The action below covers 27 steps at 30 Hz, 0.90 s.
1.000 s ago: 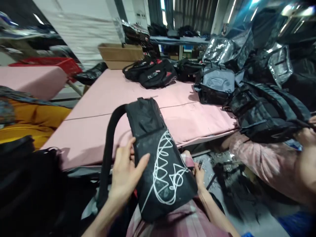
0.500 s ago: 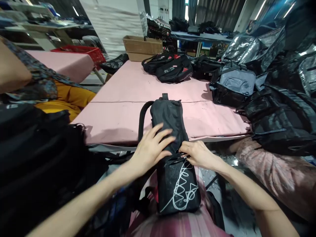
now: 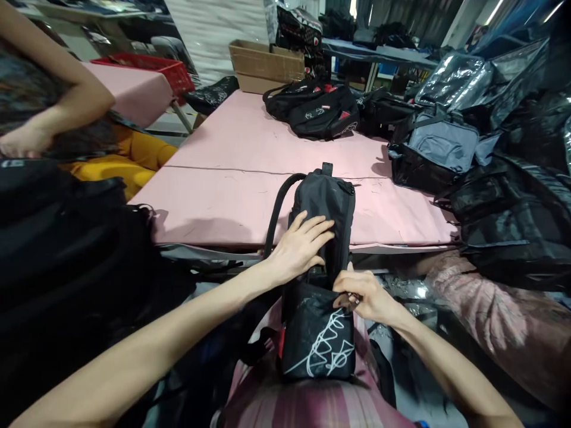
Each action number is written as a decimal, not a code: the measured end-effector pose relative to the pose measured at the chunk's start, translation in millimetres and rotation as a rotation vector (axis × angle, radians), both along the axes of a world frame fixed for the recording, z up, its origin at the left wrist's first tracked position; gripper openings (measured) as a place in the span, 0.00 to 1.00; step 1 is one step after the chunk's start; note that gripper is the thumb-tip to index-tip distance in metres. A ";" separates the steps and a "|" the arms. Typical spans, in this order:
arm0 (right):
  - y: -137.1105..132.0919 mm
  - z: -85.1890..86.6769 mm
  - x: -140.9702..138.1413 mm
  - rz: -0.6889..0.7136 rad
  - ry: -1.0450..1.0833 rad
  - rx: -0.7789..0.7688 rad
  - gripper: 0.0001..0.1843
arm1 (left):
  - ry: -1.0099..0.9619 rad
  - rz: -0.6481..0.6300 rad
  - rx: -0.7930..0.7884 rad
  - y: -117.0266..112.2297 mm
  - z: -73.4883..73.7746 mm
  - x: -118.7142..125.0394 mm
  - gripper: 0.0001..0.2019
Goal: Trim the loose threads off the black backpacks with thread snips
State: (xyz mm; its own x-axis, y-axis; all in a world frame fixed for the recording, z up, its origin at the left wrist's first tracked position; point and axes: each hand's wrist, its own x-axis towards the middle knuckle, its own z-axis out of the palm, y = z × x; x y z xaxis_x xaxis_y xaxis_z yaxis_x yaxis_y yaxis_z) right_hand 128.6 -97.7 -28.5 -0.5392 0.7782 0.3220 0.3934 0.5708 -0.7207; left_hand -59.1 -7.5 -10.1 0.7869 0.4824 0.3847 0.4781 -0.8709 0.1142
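A narrow black bag point(image 3: 319, 333) with white scribble-like line art leans from my lap up against the table edge. Its upper part stands over the pink cloth, and a black strap point(image 3: 277, 208) loops out on the left. My left hand point(image 3: 303, 246) lies flat on the bag's upper front, fingers spread. At the right end of the front pocket's opening, my right hand point(image 3: 363, 294) is closed around a small dark metal tool point(image 3: 348, 301), apparently snips, partly hidden by the fingers. The pocket's edge gapes beside those fingers.
Black bags point(image 3: 321, 110) lie at the back of the pink table point(image 3: 223, 148), near a cardboard box point(image 3: 267, 65). More bags, one grey-fronted point(image 3: 441, 142), crowd the right. A large black bag point(image 3: 66, 255) and a person point(image 3: 53, 107) are on the left. A pink patterned sleeve point(image 3: 486, 315) shows at right.
The camera view has shifted, and the bag appears further right. My right hand has rolled so the metal tool shows more. The pocket opening gapes wider. At left, the other person's forearm has come into view.
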 end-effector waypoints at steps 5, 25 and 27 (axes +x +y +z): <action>-14.7 1.7 16.2 0.011 -0.075 0.062 0.09 | -0.118 -0.110 -0.225 -43.7 -5.9 -25.8 0.12; -14.7 12.7 10.0 0.286 -0.698 0.104 0.11 | -0.098 -0.142 -0.363 -88.1 -32.2 -58.9 0.15; -13.3 15.2 8.5 0.291 -0.697 0.069 0.12 | -0.093 -0.130 -0.374 -86.6 -30.5 -59.7 0.17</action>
State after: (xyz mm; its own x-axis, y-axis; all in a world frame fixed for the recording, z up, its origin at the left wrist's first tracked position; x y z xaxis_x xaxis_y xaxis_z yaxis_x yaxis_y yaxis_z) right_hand 137.1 -111.0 -13.2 -0.8162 0.5640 -0.1255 0.5715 0.7560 -0.3191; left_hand -118.8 -94.2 -40.6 0.8208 0.5014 0.2737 0.3395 -0.8135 0.4722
